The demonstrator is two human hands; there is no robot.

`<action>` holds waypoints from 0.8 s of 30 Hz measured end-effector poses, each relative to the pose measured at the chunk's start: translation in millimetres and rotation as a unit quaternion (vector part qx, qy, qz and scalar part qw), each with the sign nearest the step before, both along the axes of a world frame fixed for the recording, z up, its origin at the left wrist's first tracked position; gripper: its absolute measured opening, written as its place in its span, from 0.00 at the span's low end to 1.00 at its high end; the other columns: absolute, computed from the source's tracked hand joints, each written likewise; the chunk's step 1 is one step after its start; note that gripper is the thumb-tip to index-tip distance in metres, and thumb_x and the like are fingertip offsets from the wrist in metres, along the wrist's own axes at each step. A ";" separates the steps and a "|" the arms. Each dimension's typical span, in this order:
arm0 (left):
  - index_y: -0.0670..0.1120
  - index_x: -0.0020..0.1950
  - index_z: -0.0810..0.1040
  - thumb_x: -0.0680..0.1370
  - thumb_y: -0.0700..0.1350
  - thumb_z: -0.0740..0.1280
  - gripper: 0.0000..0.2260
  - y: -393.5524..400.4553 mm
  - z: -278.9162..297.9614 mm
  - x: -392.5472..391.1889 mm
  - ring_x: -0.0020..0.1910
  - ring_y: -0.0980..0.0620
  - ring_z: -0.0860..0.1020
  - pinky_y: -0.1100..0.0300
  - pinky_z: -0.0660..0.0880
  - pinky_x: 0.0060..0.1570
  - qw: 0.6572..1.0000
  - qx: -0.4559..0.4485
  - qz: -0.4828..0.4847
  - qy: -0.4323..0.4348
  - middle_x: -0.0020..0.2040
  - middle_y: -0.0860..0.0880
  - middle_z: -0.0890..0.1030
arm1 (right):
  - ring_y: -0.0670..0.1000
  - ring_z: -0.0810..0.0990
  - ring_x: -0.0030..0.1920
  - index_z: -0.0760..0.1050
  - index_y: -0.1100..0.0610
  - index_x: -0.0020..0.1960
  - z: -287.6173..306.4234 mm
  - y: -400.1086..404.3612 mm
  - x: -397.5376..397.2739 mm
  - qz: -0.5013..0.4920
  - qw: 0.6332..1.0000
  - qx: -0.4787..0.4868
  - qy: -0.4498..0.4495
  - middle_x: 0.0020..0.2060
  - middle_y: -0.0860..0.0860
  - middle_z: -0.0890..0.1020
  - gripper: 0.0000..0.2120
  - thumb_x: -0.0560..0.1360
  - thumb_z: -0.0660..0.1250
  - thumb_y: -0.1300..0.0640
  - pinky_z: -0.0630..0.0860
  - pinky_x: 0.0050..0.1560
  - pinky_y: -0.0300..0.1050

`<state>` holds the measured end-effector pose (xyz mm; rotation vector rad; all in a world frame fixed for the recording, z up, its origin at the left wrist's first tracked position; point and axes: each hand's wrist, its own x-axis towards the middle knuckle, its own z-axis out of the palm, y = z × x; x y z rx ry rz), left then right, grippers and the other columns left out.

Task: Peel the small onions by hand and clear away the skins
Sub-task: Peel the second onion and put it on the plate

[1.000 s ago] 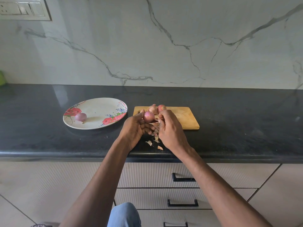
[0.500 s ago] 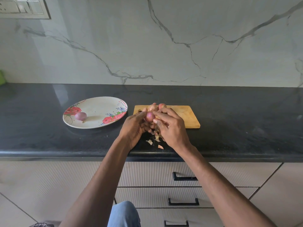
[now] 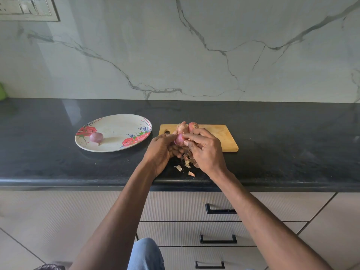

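Note:
My left hand (image 3: 160,151) grips a small pink onion (image 3: 179,139) above the counter's front part. My right hand (image 3: 204,151) pinches at that onion's top with fingertips, and loose brown skin hangs below it. Two unpeeled onions (image 3: 188,127) lie on the wooden cutting board (image 3: 220,137) just behind my hands. One peeled purple onion (image 3: 96,137) rests on the flowered plate (image 3: 116,123) to the left. Torn skin scraps (image 3: 184,168) lie on the black counter under my hands.
The black counter (image 3: 292,149) runs the full width, with its front edge just below my wrists. A marble wall stands behind. Drawers with black handles (image 3: 220,210) are below. A switch panel (image 3: 29,8) is at top left.
My right hand has risen from the onion's lower side to its top, and now covers most of the onion. The left hand keeps its hold.

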<state>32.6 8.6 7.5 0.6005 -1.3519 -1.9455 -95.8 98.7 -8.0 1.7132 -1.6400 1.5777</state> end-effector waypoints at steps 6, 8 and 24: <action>0.38 0.50 0.73 0.83 0.40 0.65 0.05 -3.3 -3.8 -1.9 0.28 0.48 0.77 0.60 0.74 0.25 1.000 -0.013 0.012 -0.022 0.36 0.40 0.80 | 0.51 0.81 0.55 0.84 0.63 0.52 0.0 0.2 0.8 0.010 0.999 0.022 0.025 0.47 0.53 0.83 0.10 0.72 0.74 0.70 0.79 0.58 0.42; 0.40 0.49 0.73 0.82 0.40 0.66 0.05 -4.2 -5.0 -3.1 0.27 0.48 0.76 0.60 0.73 0.23 0.999 -0.015 0.018 -0.023 0.35 0.41 0.79 | 0.51 0.80 0.55 0.83 0.64 0.53 0.8 0.9 1.1 0.011 0.999 0.031 0.035 0.48 0.54 0.82 0.11 0.72 0.74 0.71 0.77 0.60 0.39; 0.42 0.45 0.73 0.81 0.43 0.68 0.07 -4.6 -5.8 -3.3 0.24 0.50 0.72 0.62 0.67 0.19 0.998 -0.019 0.037 -0.039 0.35 0.42 0.78 | 0.51 0.80 0.47 0.80 0.62 0.46 0.6 1.6 -0.2 0.030 0.997 0.067 0.021 0.45 0.51 0.80 0.05 0.73 0.73 0.69 0.79 0.48 0.48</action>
